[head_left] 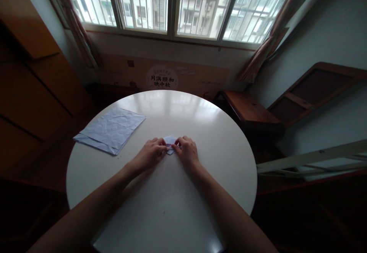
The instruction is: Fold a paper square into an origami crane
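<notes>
A small folded piece of pale lilac paper [170, 140] lies on the white round table [172, 218], between my two hands. From the left, my left hand [153, 151] pinches its near edge with thumb and fingers. Opposite it, my right hand [185, 150] grips the paper's right side, thumb pressed on the front fold. The thumbs are close together, and a pointed corner of the paper shows just below them. Parts of the paper's left and right sides are hidden under my fingers.
A stack of creased, pale blue-white paper sheets [113, 128] rests at the table's left, overhanging its edge slightly. Beyond the table's far right stands a low wooden bench [249, 109]. A printed banner [189, 73] spans the wall beneath the barred windows. Wooden cabinets [34, 92] are at left.
</notes>
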Available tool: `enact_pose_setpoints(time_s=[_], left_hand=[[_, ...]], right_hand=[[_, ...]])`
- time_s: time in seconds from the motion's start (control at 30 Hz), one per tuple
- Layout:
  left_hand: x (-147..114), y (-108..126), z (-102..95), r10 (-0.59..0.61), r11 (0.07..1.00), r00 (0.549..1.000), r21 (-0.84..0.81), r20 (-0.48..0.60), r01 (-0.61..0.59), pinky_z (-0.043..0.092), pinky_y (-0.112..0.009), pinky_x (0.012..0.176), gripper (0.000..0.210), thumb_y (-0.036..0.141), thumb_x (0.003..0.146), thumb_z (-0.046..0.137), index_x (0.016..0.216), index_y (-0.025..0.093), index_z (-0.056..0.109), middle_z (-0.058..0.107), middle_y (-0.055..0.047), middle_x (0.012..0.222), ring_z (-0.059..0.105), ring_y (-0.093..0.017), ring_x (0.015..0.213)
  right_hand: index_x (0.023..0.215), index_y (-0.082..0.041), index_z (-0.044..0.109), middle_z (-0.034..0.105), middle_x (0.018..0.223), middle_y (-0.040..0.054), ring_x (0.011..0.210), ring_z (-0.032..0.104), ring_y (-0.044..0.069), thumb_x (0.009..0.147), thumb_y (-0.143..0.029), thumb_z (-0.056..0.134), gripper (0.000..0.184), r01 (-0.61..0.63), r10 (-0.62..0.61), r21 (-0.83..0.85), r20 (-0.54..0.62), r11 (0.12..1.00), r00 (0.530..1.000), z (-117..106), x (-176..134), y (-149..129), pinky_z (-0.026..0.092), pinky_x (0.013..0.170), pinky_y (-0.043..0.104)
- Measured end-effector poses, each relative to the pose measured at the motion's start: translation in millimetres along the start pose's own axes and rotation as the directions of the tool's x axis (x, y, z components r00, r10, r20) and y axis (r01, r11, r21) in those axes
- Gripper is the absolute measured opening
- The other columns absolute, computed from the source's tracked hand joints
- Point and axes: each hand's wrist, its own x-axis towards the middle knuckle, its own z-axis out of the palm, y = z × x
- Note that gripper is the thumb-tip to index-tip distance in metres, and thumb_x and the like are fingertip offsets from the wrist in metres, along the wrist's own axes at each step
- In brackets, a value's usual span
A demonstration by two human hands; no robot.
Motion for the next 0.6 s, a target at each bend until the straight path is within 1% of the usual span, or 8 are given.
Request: enact_pose_setpoints(time_s=[0.1,0.2,0.3,0.4,0.47,0.53,0.6], left_hand=[[-1.4,0.9,-1.0,-0.001,0.999,1.0,0.044,0.0,0.001,0.04,-0.036,0.086,0.031,0.015,0.084,0.056,0.11,0.028,0.066,0.062,-0.007,0.105,0.052,-0.023,0.099],[-1.9,-0.4,0.0,-0.021,0.996,1.0,0.087,-0.001,0.021,0.039,-0.038,0.09,0.041,0.016,0.085,0.054,0.124,0.029,0.058,0.059,-0.008,0.115,0.049,-0.025,0.107],[-1.9,-3.5,3.2,-0.026,0.996,1.0,0.087,-0.004,0.026,0.038,-0.039,0.093,0.044,0.016,0.086,0.053,0.128,0.029,0.054,0.058,-0.008,0.119,0.048,-0.025,0.11],[-1.4,-6.1,7.0,-0.019,0.999,0.999,0.05,-0.036,0.021,0.039,-0.039,0.094,0.039,0.018,0.087,0.053,0.124,0.029,0.058,0.059,-0.007,0.118,0.049,-0.024,0.11],[-0.6,-6.4,8.8,-0.031,0.999,0.997,0.022,-0.072,0.032,0.039,-0.039,0.094,0.035,0.019,0.087,0.054,0.12,0.029,0.06,0.06,-0.006,0.118,0.051,-0.023,0.11],[0.5,-6.1,9.5,-0.072,0.997,0.992,-0.007,-0.105,0.072,0.04,-0.038,0.092,0.034,0.02,0.086,0.056,0.119,0.028,0.059,0.061,-0.005,0.116,0.053,-0.023,0.107],[1.9,-5.9,9.2,-0.136,0.99,0.984,-0.046,-0.119,0.131,0.042,-0.036,0.088,0.035,0.022,0.085,0.058,0.121,0.026,0.058,0.064,-0.006,0.109,0.057,-0.022,0.101]], right_hand=[[0.088,-0.023,0.07,0.06,0.086,0.0044,0.086,0.053,0.018,0.086,-0.027,0.061,0.011,0.099,-0.098,0.049,-0.015,0.994,0.995,-4.5,1.1,2.4,0.036,0.08,0.03],[0.095,-0.026,0.072,0.06,0.09,0.0055,0.089,0.051,0.019,0.089,-0.024,0.056,0.017,0.196,-0.196,0.051,-0.013,0.979,0.981,-6.4,0.0,2.1,0.036,0.084,0.032],[0.106,-0.03,0.07,0.06,0.094,0.0061,0.091,0.05,0.02,0.089,-0.021,0.054,0.024,0.24,-0.24,0.022,0.012,0.971,0.971,-5.0,-2.2,-0.2,0.035,0.087,0.034],[0.113,-0.028,0.067,0.059,0.103,0.0079,0.097,0.049,0.022,0.087,-0.026,0.057,0.028,0.227,-0.227,0.011,0.017,0.974,0.974,-1.7,-2.4,-0.3,0.036,0.089,0.036],[0.114,-0.026,0.066,0.059,0.106,0.009,0.098,0.049,0.023,0.087,-0.028,0.058,0.029,0.183,-0.183,0.03,0.002,0.983,0.983,1.0,-0.9,1.9,0.037,0.089,0.036],[0.112,-0.024,0.067,0.059,0.105,0.0092,0.096,0.052,0.022,0.086,-0.028,0.06,0.028,0.121,-0.12,0.074,-0.018,0.99,0.993,3.2,1.2,4.9,0.039,0.088,0.035],[0.106,-0.023,0.069,0.061,0.1,0.0082,0.092,0.054,0.021,0.084,-0.026,0.063,0.024,0.078,-0.077,0.129,-0.018,0.989,0.997,4.0,2.6,7.3,0.04,0.085,0.034]])
